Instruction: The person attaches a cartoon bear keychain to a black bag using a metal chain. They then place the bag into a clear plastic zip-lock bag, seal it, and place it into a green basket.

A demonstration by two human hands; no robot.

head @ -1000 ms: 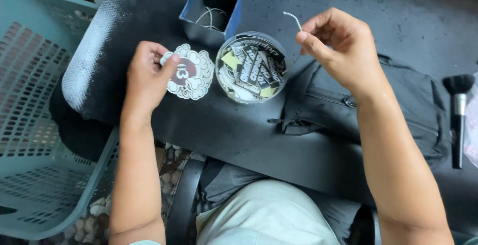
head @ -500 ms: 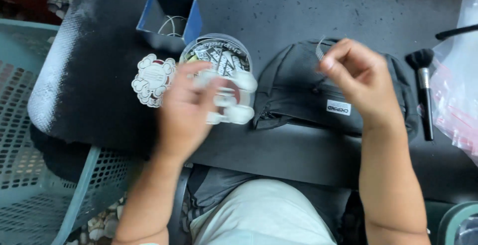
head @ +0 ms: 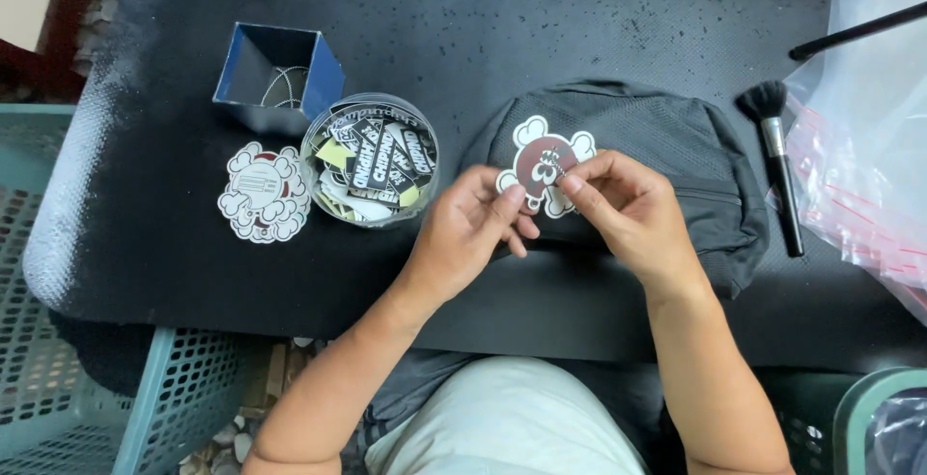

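Both hands have come together since a moment ago, when the left was blurred over the tub and the right hung apart above the bag; now they meet over the dark grey bag (head: 666, 161), and the cloud-edged sticker (head: 543, 166) with its dark red centre is held between them; the left hand (head: 468, 229) pinches its lower edge between thumb and fingertips, closed on it; the right hand (head: 628, 209) has thumb and forefinger closed at the sticker's middle on what looks like a thin metal loop (head: 551, 158), too small to tell surely; the sticker sits just above the bag, at about one o'clock from the left hand. At nine o'clock from the hands stands a round clear tub (head: 372, 161) full of black and yellow labels; touching it at eleven o'clock is an open blue box (head: 275, 74) with thin wire inside; a second cloud-shaped sticker (head: 263, 193) lies flat on the black mat (head: 502, 21) just beside the tub. At three o'clock a make-up brush (head: 777, 161) lies by a clear plastic bag (head: 864, 156); a teal crate (head: 58, 378) stands at seven o'clock. I'd judge the step in hand is fitting the loop to the sticker; that calls for steady pinching and fine fingertip work.
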